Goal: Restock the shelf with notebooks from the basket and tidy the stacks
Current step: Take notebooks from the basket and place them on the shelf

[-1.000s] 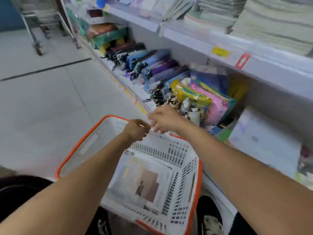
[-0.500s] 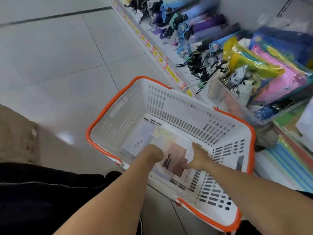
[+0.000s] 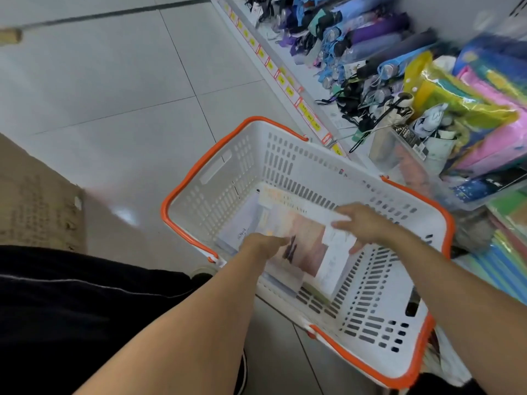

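A notebook stack [image 3: 296,240] low in the basket [image 3: 379,363] is being picked up: the left hand [image 3: 262,246] and right hand [image 3: 362,223] grasp its edges. Next, lifting toward the shelf [image 3: 288,61] at right is called for.

- The basket [image 3: 285,155] is white moulded plastic with slotted walls, matt, and its rim is smooth orange plastic.
- The top notebook [image 3: 296,238] in the basket has a paper cover with a slight sheen; its print is blurred.
- The floor [image 3: 99,89] is pale tile, smooth and glossy, with a soft reflection of light.
- A mat [image 3: 34,206] at the left looks like coarse woven fibre, rough and dull.
- The folded umbrellas [image 3: 370,38] on the shelf are matt cloth.
- The bright pouches [image 3: 467,109] beside them are shiny, crinkled clear plastic.
- The person's trousers [image 3: 71,309] are black matt cloth.
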`<state>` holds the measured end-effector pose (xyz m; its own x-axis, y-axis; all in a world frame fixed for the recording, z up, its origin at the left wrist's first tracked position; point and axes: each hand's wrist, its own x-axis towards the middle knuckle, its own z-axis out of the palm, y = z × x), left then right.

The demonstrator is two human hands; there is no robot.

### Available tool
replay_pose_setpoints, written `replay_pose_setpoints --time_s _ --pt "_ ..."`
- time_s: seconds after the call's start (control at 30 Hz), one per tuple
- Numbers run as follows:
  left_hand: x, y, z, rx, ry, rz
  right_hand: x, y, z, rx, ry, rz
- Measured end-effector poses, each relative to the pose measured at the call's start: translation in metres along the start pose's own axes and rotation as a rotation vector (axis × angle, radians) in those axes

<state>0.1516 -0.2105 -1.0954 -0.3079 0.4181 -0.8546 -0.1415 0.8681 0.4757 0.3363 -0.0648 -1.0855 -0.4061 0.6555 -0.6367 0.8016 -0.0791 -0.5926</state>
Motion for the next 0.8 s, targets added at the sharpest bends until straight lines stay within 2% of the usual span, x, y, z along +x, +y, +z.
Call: replay_pose_setpoints --time_s 0.07,0.13,0.2,0.27,0.33,0.4,0.43,0.47,0.57,0.7,0.8 --pt "-0.012 0.001 -0.003 -0.173 -0.042 0.020 -0.028 -0.029 -0.026 0.069 0.059 -0.151" --pt "-0.016 0.000 -0.006 -0.379 -0.107 0.089 -0.051 -0.044 -0.048 0.255 0.096 -0.265" --pt "-0.023 0.008 -0.008 -0.494 -0.228 0.218 -0.064 -0.045 -0.062 0.467 0.044 -0.322" --pt "-0.030 0.026 -0.009 -0.522 -0.296 0.351 -0.063 -0.041 -0.064 0.649 -0.083 -0.313" --pt "-0.039 0.049 -0.012 -0.502 -0.216 0.487 -0.049 -0.034 -0.056 0.856 -0.152 -0.266" --pt "-0.045 0.066 -0.016 -0.399 0.047 0.652 -0.025 -0.024 -0.035 0.987 -0.152 -0.148" --pt "-0.046 0.070 -0.019 -0.326 0.195 0.706 -0.014 -0.018 -0.019 0.910 -0.130 -0.062" --pt "-0.044 0.071 -0.022 -0.287 0.317 0.729 -0.003 -0.013 0.000 0.717 -0.102 0.014" --pt "-0.033 0.066 -0.031 -0.325 0.487 0.704 0.030 0.011 0.057 -0.068 0.002 0.088" --pt "-0.018 0.059 -0.042 -0.359 0.510 0.686 0.051 0.034 0.098 -0.384 0.113 0.080" --pt "-0.012 0.058 -0.046 -0.365 0.496 0.680 0.052 0.041 0.102 -0.500 0.204 0.080"
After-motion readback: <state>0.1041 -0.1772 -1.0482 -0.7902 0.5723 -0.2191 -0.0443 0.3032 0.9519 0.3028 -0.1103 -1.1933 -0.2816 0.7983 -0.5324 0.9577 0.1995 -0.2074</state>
